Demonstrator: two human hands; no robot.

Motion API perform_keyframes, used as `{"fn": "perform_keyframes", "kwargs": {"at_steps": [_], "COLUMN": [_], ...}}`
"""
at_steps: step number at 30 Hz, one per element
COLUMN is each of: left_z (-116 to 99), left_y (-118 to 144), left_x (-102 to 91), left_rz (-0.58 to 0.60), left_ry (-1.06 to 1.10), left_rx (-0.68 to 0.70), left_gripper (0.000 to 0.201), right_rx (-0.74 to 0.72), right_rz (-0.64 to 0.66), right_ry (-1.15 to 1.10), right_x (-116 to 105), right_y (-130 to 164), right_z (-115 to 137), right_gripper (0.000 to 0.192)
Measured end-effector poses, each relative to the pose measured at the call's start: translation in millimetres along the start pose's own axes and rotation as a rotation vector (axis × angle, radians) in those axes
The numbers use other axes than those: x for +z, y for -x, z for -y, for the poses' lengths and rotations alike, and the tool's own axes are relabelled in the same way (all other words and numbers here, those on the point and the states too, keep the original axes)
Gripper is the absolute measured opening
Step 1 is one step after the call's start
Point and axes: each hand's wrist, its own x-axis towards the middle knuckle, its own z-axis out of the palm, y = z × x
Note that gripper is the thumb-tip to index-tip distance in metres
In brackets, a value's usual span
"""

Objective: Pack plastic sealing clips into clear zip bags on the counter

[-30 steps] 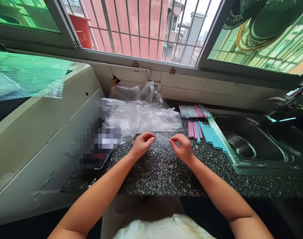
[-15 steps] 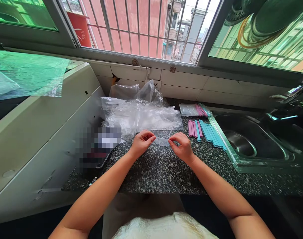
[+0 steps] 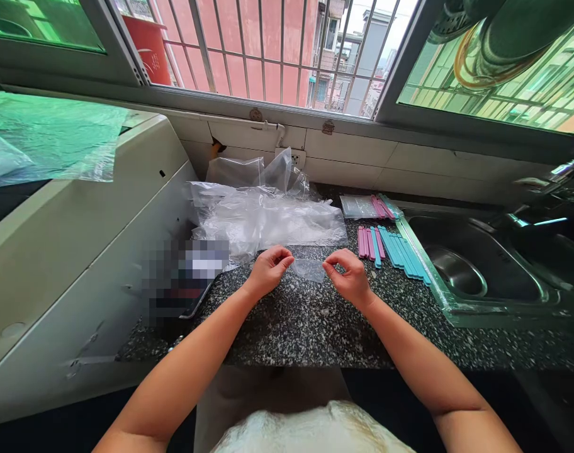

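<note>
A small clear plastic bag (image 3: 308,270) is stretched between my two hands, above the speckled dark countertop (image 3: 310,327). My left hand (image 3: 270,270) pinches its left end between thumb and fingertips. At the right end, the thumb and forefinger of my right hand (image 3: 348,275) close on its edge. Just beyond my hands lies a heap of larger clear plastic bags (image 3: 268,217). To the right of my right hand, pink bag-sealing clips (image 3: 362,243) and blue bag-sealing clips (image 3: 401,255) lie side by side in a row.
Behind the clips is a clear packet (image 3: 357,206) with more pink and blue strips. A steel sink (image 3: 485,264) borders the counter on the right. A pixelated flat object (image 3: 187,283) lies at left beside a white appliance side (image 3: 98,277). Wall and barred window stand behind.
My right hand has shifted slightly right. The small plastic bag between my hands now hangs a little lower and shows more of its face.
</note>
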Motion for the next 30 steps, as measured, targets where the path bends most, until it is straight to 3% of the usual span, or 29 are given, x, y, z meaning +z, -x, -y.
{"fn": "perform_keyframes", "kwargs": {"at_steps": [19,30], "left_z": [-4.4,-0.2], "left_y": [1.0,-1.1], "left_x": [0.6,-4.4], "left_rz": [0.042,-0.139], "left_ry": [0.141,0.253], "left_rx": [-0.031,-0.068], "left_gripper": [0.019,0.02], "right_rx": [0.058,0.082], "right_rz": [-0.012,0.131], "right_ry": [-0.09,-0.152], "right_x": [0.6,3.7], "right_y": [0.2,0.5], "right_z": [-2.1,-6.0], "right_gripper": [0.015,0.008]}}
